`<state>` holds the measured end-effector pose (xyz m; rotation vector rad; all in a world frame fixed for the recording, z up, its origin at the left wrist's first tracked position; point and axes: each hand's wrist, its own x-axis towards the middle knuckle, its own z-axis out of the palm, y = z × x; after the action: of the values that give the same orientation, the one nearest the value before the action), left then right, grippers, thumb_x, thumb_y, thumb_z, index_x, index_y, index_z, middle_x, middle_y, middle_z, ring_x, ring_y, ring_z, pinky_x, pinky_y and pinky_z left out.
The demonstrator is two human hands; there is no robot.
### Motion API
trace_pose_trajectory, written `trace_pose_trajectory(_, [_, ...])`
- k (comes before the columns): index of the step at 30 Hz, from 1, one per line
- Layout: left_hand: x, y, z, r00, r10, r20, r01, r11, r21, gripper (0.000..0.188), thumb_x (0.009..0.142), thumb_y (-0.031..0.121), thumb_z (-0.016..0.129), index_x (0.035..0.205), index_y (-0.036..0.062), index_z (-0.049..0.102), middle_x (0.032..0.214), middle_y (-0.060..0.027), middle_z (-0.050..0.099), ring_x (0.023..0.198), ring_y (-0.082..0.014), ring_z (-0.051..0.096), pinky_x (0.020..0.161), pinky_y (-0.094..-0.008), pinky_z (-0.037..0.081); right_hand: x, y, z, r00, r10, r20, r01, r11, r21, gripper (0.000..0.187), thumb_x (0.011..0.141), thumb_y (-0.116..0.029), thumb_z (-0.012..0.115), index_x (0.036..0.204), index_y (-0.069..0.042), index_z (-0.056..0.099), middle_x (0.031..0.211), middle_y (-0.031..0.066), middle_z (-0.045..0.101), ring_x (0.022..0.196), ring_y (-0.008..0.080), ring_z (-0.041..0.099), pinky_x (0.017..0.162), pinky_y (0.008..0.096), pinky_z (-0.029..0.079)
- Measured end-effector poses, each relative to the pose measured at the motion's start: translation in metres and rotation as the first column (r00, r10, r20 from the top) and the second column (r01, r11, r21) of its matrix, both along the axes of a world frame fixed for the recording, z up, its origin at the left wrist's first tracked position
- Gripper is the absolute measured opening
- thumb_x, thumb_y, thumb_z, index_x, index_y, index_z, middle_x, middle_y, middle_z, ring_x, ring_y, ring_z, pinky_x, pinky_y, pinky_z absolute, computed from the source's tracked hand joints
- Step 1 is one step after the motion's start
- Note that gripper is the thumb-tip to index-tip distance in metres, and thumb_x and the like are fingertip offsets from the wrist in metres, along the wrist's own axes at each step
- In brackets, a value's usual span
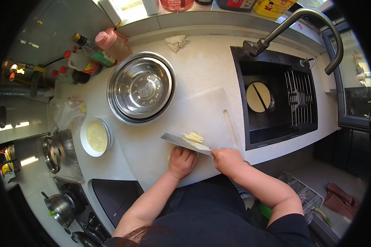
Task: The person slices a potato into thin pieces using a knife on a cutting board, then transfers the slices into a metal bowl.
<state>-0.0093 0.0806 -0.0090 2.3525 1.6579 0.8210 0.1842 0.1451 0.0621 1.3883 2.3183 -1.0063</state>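
Note:
My right hand is closed round the handle of a kitchen knife with a broad, flat blade. The blade points left across a white cutting board. Just beyond it lies a small heap of pale yellow strips, some of them against the steel. On the near side of the blade, my left hand presses down on the board with curled fingers close to the metal. What sits under those fingers is mostly hidden; only a bit of pale yellow shows at their left.
Left of the board stand nested steel bowls and a white bowl with pale contents. Bottles and a plastic bag line the left back. A black sink with a curved tap is at the right.

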Motion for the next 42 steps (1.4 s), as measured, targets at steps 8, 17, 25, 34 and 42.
trace_pose_trajectory(8, [-0.001,-0.002,-0.003,1.000,-0.002,-0.013,0.002,1.000,0.003,0.033,0.070,0.009,0.071,0.103,0.0064,0.071,0.110,-0.0098,0.063,0.102,-0.0346,0.057,0.087,-0.0446,0.048,0.011,-0.005,0.012,0.995,-0.023,-0.094,0.027,0.999,0.042,0.014,0.084,-0.011,0.052,0.090,-0.005,0.064,0.080,0.0199,0.067,0.074,0.0387,0.067,0.066,0.0486,0.053])
trace_pose_trajectory(17, [0.000,0.001,0.002,1.000,-0.011,-0.001,0.011,1.000,0.016,0.033,0.070,0.009,0.072,0.102,0.0055,0.071,0.109,-0.0104,0.063,0.102,-0.0347,0.057,0.086,-0.0450,0.048,0.010,-0.004,0.006,1.000,0.000,0.016,0.001,0.999,-0.035,0.016,0.084,-0.011,0.052,0.095,-0.006,0.064,0.081,0.0198,0.068,0.074,0.0389,0.067,0.068,0.0489,0.053])
trace_pose_trajectory(25, [-0.001,0.000,0.000,1.000,-0.007,0.022,0.006,1.000,0.016,0.030,0.071,0.008,0.072,0.101,0.0051,0.071,0.108,-0.0100,0.064,0.098,-0.0337,0.057,0.086,-0.0448,0.048,-0.001,-0.003,0.003,0.995,-0.037,-0.092,0.040,0.999,0.029,0.016,0.085,-0.012,0.053,0.094,-0.007,0.064,0.079,0.0191,0.068,0.075,0.0385,0.067,0.068,0.0492,0.053])
trace_pose_trajectory(34, [0.001,0.000,0.001,1.000,0.005,0.008,-0.005,0.999,0.037,0.028,0.070,0.008,0.072,0.098,0.0057,0.071,0.109,-0.0084,0.064,0.099,-0.0324,0.057,0.085,-0.0424,0.049,0.018,-0.002,0.022,0.998,0.015,0.054,-0.013,0.999,-0.044,0.015,0.083,-0.011,0.054,0.090,-0.006,0.066,0.080,0.0194,0.068,0.073,0.0379,0.067,0.067,0.0486,0.054])
trace_pose_trajectory(42, [-0.001,-0.002,0.007,1.000,0.012,0.001,-0.013,0.997,0.073,0.027,0.073,0.015,0.074,0.099,0.0084,0.069,0.105,-0.0073,0.060,0.105,-0.0301,0.054,0.084,-0.0416,0.047,-0.006,-0.006,-0.019,0.999,-0.026,-0.030,0.028,0.996,0.079,0.014,0.083,-0.013,0.056,0.089,-0.008,0.068,0.074,0.0187,0.067,0.068,0.0379,0.066,0.062,0.0483,0.053])
